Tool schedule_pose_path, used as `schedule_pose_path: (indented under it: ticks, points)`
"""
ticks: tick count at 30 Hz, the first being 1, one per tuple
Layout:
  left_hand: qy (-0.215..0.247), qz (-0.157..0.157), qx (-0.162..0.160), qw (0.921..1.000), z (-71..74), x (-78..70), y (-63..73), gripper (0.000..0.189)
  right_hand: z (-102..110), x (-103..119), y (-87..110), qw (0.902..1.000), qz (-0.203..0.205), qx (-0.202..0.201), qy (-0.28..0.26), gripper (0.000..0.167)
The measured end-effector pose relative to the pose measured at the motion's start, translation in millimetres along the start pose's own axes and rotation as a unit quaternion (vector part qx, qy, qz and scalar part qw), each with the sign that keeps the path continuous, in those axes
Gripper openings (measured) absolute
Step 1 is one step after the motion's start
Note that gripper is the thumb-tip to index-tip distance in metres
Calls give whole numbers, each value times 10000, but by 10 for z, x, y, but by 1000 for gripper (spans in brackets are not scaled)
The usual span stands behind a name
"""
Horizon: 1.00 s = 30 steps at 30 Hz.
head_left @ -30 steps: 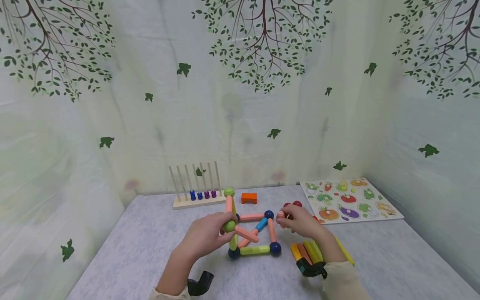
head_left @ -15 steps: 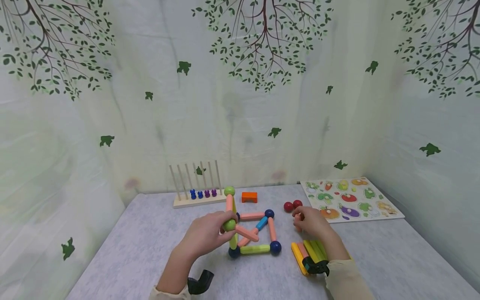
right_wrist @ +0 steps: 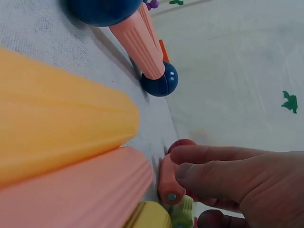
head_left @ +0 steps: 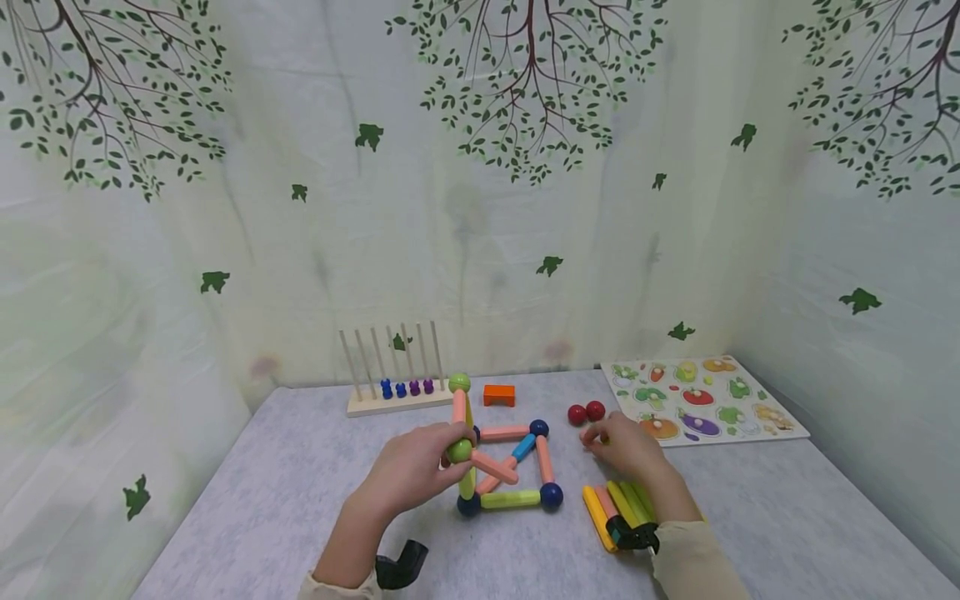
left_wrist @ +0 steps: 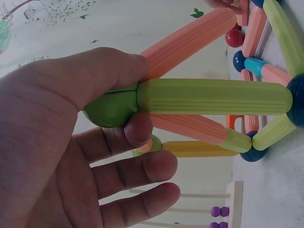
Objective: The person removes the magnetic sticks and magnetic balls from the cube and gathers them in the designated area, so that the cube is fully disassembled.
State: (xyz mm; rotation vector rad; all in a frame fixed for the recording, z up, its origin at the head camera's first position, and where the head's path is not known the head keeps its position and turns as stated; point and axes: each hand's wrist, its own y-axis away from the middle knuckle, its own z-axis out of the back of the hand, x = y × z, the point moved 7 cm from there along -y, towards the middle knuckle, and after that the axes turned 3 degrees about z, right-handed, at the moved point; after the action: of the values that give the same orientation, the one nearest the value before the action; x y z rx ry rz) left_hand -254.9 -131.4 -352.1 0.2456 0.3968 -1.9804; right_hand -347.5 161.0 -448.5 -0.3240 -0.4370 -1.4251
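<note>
My left hand [head_left: 420, 467] pinches a green ball [left_wrist: 111, 107] at an upper corner of a stick-and-ball frame. From that ball a green stick [left_wrist: 216, 96] runs down to a dark blue ball [head_left: 468, 505], and a pink stick [head_left: 493, 467] juts out freely. The lower square of the frame rests on the table, with a green stick [head_left: 510, 500] along its near side. My right hand [head_left: 630, 450] is low over the table, right of the frame; its thumb and index finger hold a short pink stick [right_wrist: 168, 178], partly hidden by the fingers.
Two red balls [head_left: 586, 412] lie beyond my right hand. Yellow, pink and green sticks [head_left: 615, 508] lie in a row beneath my right wrist. A peg counting rack [head_left: 397, 406], an orange block [head_left: 498, 396] and a vegetable puzzle board [head_left: 705, 400] stand farther back.
My right hand has moved right, away from the frame, with the pink stick, and lowered its fingers near the red balls, which have come into view. My left hand stays put.
</note>
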Motion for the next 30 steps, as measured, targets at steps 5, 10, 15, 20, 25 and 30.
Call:
schedule_pose_path:
  ticks: [5, 10, 15, 20, 25, 30]
  points:
    - [22, 23, 6, 10000, -2, 5, 2, 20, -15, -30, 10, 10000, 6, 64, -50, 12]
    - [19, 24, 45, 10000, -7, 3, -2, 20, 14, -7, 26, 10000, 60, 0, -77, 14]
    - [63, 74, 103, 9999, -6, 10, -10, 21, 121, 224, 66, 9974, 542, -179, -430, 16]
    - [58, 45, 85, 9999, -4, 9, -12, 21, 221, 646, 193, 9841, 1471, -105, -994, 16]
    - [59, 23, 59, 10000, -8, 12, -14, 20, 237, 1009, 348, 9691, 2121, 12, -1260, 17]
    - [72, 2, 41, 10000, -10, 8, -19, 19, 155, 1296, 490, 9494, 2741, 241, -1516, 21]
